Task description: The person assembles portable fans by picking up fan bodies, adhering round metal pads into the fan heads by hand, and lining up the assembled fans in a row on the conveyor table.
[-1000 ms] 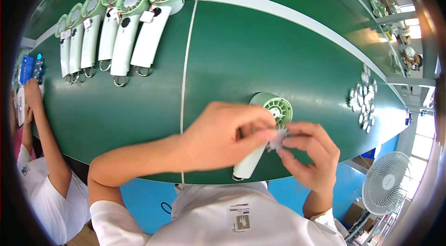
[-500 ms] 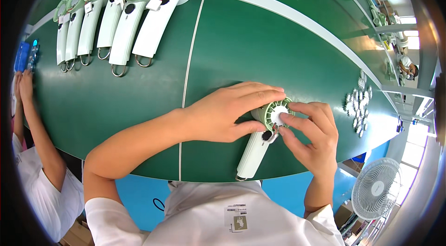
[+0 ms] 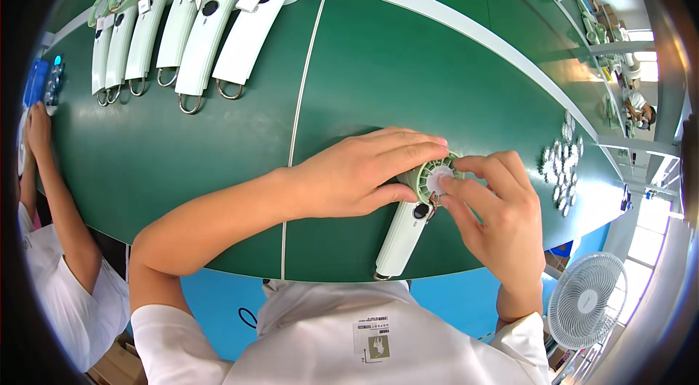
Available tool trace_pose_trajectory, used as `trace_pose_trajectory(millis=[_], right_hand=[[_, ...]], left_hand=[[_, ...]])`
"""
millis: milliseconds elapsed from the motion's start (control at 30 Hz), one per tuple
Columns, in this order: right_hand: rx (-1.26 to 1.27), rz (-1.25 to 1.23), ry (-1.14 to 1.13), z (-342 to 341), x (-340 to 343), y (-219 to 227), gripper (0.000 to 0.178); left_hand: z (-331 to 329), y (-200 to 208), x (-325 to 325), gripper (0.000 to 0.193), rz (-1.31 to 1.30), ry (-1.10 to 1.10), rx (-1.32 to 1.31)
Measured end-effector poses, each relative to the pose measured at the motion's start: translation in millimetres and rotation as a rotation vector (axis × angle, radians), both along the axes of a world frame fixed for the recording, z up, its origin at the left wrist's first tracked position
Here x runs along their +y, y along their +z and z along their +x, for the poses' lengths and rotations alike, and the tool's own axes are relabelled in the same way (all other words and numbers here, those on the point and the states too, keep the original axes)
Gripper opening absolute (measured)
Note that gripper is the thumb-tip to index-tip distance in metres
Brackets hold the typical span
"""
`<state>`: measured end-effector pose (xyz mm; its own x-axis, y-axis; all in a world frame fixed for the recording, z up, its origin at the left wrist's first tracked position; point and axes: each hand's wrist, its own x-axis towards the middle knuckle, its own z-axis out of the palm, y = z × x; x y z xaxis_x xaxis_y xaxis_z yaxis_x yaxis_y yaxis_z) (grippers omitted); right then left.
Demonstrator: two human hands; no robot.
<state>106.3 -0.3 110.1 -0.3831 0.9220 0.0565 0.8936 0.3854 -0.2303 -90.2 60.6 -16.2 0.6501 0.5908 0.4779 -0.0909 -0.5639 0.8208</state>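
Note:
A pale green handheld fan body [image 3: 399,241] lies on the green table in front of me, its handle slanting toward the near edge. My left hand [image 3: 353,174] wraps round the left side of its round, slotted head [image 3: 424,185], thumb below and fingers along the top. From the right, my right hand [image 3: 502,214] has its fingers bent over the head. The index fingertip rests on the white centre disc [image 3: 435,180], another finger touches the rim, and the thumb is close to the short red wires at the lower edge. The right fingers partly cover the disc.
Several similar fan bodies [image 3: 244,39] with metal loops lie in a row at the far left. A cluster of small silvery parts [image 3: 561,167] sits to the right. At the left edge are a co-worker's arms [image 3: 62,196] and a blue bin [image 3: 35,83]. A white fan [image 3: 588,301] stands at lower right.
My right wrist has shifted slightly right, with the fingers still at the fan head. A pale piece seen beside the right thumb is no longer visible. My left hand keeps its hold.

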Motion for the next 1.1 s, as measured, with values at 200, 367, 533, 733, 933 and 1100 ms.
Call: trace_pose_trajectory(millis=[200,367,533,733,933,1100], right_hand=[[-0.005,-0.006,0.014,0,1,2,0.025],[-0.002,-0.009,0.008,1,0,0,0.026],[0.009,-0.007,-0.008,-5,0,1,0.022],[0.105,0.038,-0.039,6,-6,-16,0.021],[0.278,-0.024,-0.132,14,-13,-25,0.022],[0.275,-0.028,-0.172,10,-15,-24,0.021]], left_hand=[[-1,0,-1,0.068,0.001,0.000,-0.008],[0,-2,-1,0.069,0.011,0.004,-0.011],[-2,-3,-2,0.069,0.018,0.016,-0.003],[-2,-3,-1,0.069,0.044,0.014,0.011],[1,-2,-2,0.067,0.038,-0.004,0.022],[0,-1,-3,0.066,0.041,0.015,0.036]])
